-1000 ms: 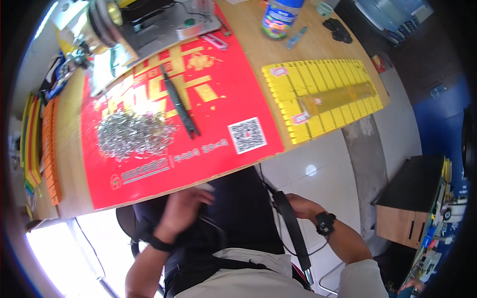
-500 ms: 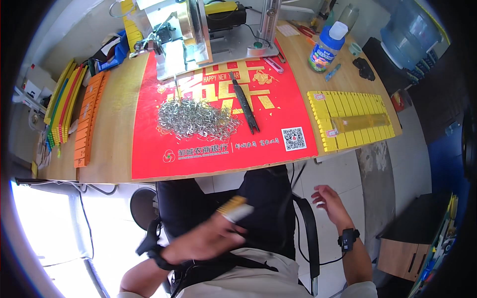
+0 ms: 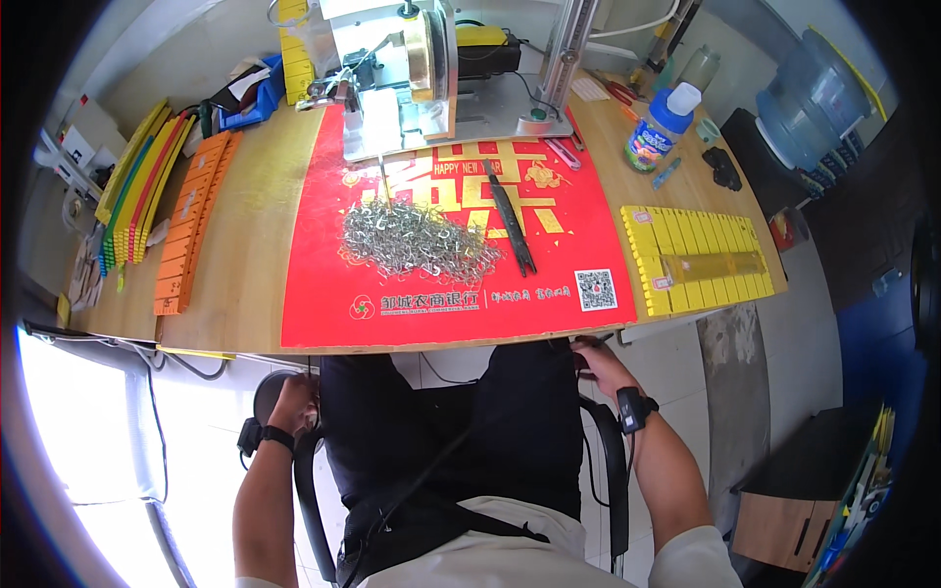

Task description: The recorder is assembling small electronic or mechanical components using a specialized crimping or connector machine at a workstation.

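1. Head view: the left hand [image 3: 294,402] has curled fingers at the front of the left armrest [image 3: 308,470]; whether it grips cannot be told.
2. The right hand [image 3: 600,363], well apart from the left, is at the desk's near edge, ahead of the right armrest [image 3: 614,461]; its grasp is unclear.
3. Both armrests flank the lap, near side of the desk. They look stiff and smooth, likely sturdy; the front ends seem the best hold, the chair's weight following.
4. The wooden desk [image 3: 245,265] carries, left to right, stacked coloured boards [image 3: 147,186], an orange slotted board [image 3: 191,225], a red mat [image 3: 323,284] bearing a tangled metal pile [image 3: 412,240] and black tool [image 3: 508,216], then a blue-capped bottle [image 3: 655,137] and a yellow slotted board [image 3: 686,235].
5. Bright light enters at near left; pale floor tiles [image 3: 676,367] lie right, with a water jug [image 3: 818,103] far right and a wood-fronted cabinet [image 3: 774,524] near right.
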`<state>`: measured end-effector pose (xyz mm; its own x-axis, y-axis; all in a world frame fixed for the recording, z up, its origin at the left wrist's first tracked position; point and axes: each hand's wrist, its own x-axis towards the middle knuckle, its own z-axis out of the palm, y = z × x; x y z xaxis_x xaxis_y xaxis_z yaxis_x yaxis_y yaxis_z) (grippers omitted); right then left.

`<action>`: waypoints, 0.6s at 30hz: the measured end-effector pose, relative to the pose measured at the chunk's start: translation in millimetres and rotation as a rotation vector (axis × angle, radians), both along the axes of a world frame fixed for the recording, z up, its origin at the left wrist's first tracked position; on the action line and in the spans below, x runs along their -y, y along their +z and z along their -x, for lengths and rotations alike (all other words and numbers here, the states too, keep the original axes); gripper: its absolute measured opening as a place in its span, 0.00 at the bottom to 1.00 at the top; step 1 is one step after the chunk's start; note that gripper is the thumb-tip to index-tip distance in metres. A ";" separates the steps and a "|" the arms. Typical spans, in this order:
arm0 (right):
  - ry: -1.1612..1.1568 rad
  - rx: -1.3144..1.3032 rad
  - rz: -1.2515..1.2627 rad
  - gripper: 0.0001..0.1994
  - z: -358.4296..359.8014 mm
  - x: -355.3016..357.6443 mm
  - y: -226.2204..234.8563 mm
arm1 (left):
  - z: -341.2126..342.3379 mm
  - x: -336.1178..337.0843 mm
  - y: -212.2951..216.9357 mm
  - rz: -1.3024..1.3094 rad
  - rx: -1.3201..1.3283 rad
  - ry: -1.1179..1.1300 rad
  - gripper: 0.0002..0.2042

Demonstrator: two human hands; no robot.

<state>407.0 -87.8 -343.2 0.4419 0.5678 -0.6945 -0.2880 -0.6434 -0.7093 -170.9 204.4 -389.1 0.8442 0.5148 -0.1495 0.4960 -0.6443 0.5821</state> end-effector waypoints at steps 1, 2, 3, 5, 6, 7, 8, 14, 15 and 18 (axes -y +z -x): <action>-0.112 0.214 -0.096 0.14 4.3 -1.3 -5.4 | -14.1 -3.0 5.4 0.120 0.025 0.452 0.09; -0.113 0.216 -0.099 0.14 1.9 -2.7 -7.6 | -29.7 -6.5 11.1 0.241 0.050 0.903 0.08; 0.035 0.439 -0.063 0.13 2.0 1.9 0.8 | -60.2 -4.3 36.7 0.122 0.052 0.689 0.08; 0.235 0.775 -0.197 0.13 36.3 -11.7 30.0 | -105.2 24.5 89.8 0.280 0.142 0.534 0.08; 0.363 0.792 -0.186 0.11 49.4 -19.3 43.6 | -123.0 40.4 97.8 0.226 0.125 0.370 0.08; 0.379 0.728 -0.349 0.10 77.5 -34.7 66.0 | -138.4 53.2 100.0 0.171 0.102 0.215 0.08; 0.506 0.715 -0.481 0.10 87.2 -44.1 63.5 | -165.1 59.5 104.1 0.061 -0.093 -0.099 0.09; 0.938 0.531 -0.353 0.38 126.3 -37.5 98.7 | -194.4 99.8 140.9 -0.028 -0.053 0.090 0.18; 0.987 1.012 -0.589 0.42 105.7 -19.8 89.1 | -184.6 96.9 156.2 -0.119 0.100 0.065 0.20; 1.157 0.816 -0.091 0.39 72.5 13.8 176.3 | -142.9 95.1 252.6 0.314 0.028 0.145 0.15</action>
